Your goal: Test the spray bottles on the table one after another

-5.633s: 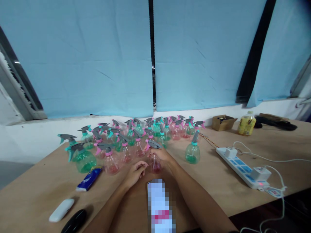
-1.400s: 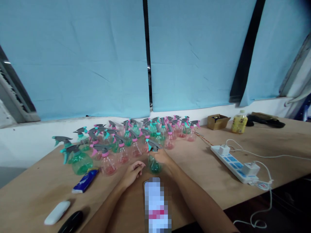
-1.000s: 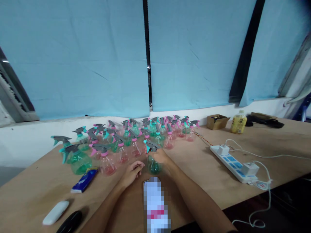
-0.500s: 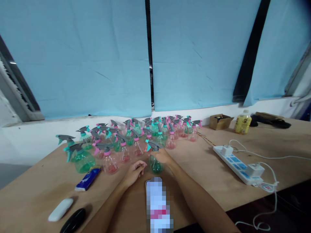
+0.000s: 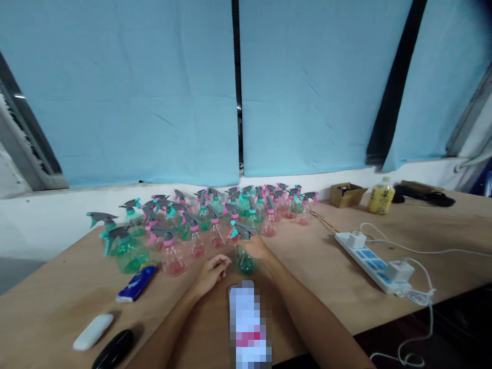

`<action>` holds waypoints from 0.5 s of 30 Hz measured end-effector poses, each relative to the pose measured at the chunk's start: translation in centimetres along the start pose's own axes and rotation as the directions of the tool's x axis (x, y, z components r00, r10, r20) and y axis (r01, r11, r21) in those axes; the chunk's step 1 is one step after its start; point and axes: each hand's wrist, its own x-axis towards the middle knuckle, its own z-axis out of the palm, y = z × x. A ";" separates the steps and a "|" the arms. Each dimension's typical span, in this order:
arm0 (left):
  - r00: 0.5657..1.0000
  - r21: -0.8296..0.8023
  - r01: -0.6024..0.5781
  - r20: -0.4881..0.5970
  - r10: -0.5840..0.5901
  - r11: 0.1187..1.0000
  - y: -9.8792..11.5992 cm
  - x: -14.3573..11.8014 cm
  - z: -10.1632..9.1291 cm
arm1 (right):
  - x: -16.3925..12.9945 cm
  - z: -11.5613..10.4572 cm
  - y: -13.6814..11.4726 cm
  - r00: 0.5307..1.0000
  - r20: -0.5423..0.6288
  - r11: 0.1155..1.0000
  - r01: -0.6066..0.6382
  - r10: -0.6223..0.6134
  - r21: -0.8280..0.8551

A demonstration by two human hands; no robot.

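Note:
My right hand [image 5: 255, 248] is wrapped round the neck and upper body of a green spray bottle [image 5: 246, 265] with a grey and turquoise trigger head. The bottle stands upright on the table, its nozzle facing left. Just left of it, my left hand [image 5: 212, 270] rests on the tabletop, fingers loosely bent and apart, holding nothing. A phone [image 5: 246, 307] with a blurred-out screen lies between my forearms. Beyond my hands stand several more spray bottles, including a pink one [image 5: 173, 260] and a large green one [image 5: 131, 256].
At left lie a blue packet [image 5: 137, 283], a white case [image 5: 93, 331] and a black rounded object [image 5: 114, 350]. A power strip [image 5: 374, 264] with plugged-in chargers and white cables is at right. Behind it are a cardboard box [image 5: 347, 195] and a yellow drink bottle [image 5: 380, 197].
The camera view has shifted slightly, so most things sit a little further left. Both hands keep their places, my right one still on the green spray bottle.

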 end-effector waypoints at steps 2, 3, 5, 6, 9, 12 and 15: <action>1.000 0.001 0.004 -0.001 -0.004 1.000 0.1 -0.1 0.0 | 0.0 0.1 0.0 1.000 -0.006 1.000 -0.019 0.019 0.011; 1.000 0.001 0.004 -0.001 -0.004 1.000 0.2 -0.1 0.0 | 0.0 0.1 0.0 1.000 0.005 0.999 -0.023 0.023 0.029; 1.000 0.002 0.000 0.005 0.000 1.000 0.2 -0.1 0.1 | 0.0 0.3 0.1 0.999 0.042 0.997 -0.026 0.022 0.079; 1.000 0.005 -0.002 0.007 0.002 1.000 0.2 -0.1 0.1 | 0.0 0.3 0.1 0.998 0.053 0.995 -0.023 0.018 0.093; 1.000 0.017 -0.010 -0.002 0.010 1.000 0.4 -0.2 0.1 | -0.1 0.3 0.2 1.000 0.010 0.999 -0.012 0.012 0.050; 0.995 0.079 -0.038 -0.085 0.045 0.996 0.9 -0.6 -0.1 | -0.2 -0.2 0.4 0.997 -0.079 0.997 -0.032 0.026 -0.074; 0.950 0.290 -0.134 -0.236 0.206 0.948 2.0 -1.2 -0.9 | -0.3 -1.1 0.8 0.973 -0.217 0.974 -0.117 0.074 -0.194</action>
